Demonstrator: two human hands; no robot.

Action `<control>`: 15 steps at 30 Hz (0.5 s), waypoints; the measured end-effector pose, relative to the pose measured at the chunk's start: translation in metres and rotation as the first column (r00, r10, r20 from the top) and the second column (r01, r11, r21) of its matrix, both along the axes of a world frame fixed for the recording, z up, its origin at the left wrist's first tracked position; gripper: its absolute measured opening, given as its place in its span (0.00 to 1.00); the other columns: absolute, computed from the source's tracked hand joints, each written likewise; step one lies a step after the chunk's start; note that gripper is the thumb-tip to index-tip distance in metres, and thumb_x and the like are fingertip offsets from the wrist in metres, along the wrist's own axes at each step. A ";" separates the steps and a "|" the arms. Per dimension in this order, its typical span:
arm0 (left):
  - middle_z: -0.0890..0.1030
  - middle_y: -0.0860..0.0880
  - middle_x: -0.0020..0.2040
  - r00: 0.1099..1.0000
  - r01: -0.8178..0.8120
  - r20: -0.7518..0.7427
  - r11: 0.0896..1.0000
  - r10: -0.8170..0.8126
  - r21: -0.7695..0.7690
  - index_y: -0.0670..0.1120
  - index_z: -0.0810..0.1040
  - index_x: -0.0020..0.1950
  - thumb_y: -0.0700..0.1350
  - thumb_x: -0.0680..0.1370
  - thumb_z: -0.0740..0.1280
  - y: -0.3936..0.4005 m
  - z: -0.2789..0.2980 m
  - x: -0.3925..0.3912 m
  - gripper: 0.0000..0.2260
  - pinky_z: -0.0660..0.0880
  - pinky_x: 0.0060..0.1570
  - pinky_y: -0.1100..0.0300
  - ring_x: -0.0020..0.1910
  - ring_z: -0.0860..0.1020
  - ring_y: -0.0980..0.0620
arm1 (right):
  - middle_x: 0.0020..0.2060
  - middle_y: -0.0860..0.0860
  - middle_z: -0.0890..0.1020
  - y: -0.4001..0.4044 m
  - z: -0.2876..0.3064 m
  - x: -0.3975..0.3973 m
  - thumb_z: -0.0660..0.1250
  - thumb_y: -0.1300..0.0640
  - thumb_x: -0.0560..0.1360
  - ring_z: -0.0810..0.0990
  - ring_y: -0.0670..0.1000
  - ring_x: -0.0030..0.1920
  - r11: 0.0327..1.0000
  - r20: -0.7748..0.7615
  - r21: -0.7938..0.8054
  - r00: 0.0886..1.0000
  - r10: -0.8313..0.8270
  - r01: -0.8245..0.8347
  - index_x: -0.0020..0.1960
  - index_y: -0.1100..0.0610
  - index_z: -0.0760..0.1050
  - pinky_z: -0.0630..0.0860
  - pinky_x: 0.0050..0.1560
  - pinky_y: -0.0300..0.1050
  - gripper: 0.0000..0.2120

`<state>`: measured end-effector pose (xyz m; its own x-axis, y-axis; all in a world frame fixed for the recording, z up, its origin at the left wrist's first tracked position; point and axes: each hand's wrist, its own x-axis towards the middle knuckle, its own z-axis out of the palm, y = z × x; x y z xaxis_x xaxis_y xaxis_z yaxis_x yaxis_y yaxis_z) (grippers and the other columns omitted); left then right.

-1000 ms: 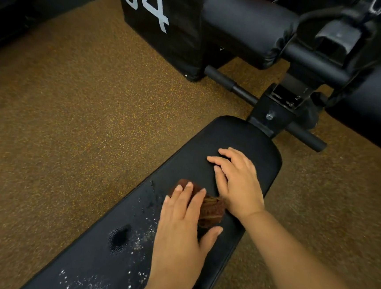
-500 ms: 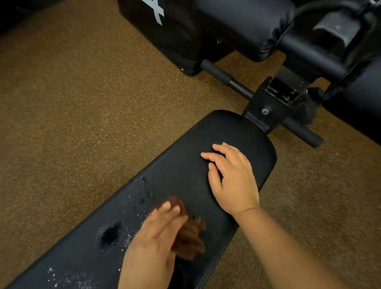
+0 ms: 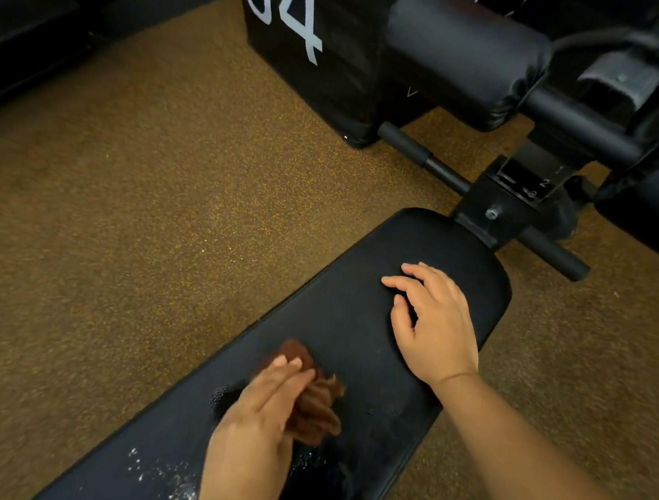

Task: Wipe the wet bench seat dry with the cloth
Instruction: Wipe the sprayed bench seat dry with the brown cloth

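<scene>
Wiping mid-seat: left hand (image 3: 261,415) is pressing the bunched cloth (image 3: 316,406) onto the bench seat (image 3: 338,310); right hand (image 3: 433,322) is resting unclenched, gripping nothing. Droplets (image 3: 168,475) nearer the viewer are awaiting drying.

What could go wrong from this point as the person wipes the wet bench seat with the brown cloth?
The cloth is bunched small under the left hand, so it may smear rather than soak up the droplets near the bench seat edge. The right hand presses on the pad and could slip if that part is damp.
</scene>
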<state>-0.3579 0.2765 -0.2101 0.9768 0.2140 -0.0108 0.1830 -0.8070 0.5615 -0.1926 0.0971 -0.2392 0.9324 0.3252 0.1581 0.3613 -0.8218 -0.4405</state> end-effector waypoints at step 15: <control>0.81 0.51 0.58 0.994 -0.113 0.009 0.993 0.113 -0.013 0.51 0.81 0.58 0.25 0.57 0.67 -0.037 -0.003 -0.004 0.34 0.63 0.62 0.67 0.58 0.78 0.53 | 0.60 0.50 0.77 -0.003 -0.002 0.001 0.62 0.57 0.76 0.70 0.51 0.65 1.000 0.044 0.004 0.999 0.012 -0.012 0.59 0.51 0.78 0.59 0.66 0.43 0.13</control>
<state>-0.3620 0.2398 -0.2132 0.9463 0.3232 -0.0048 0.2674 -0.7746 0.5731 -0.1914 0.0943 -0.2415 0.9207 0.3353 0.1996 0.3898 -0.8158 -0.4273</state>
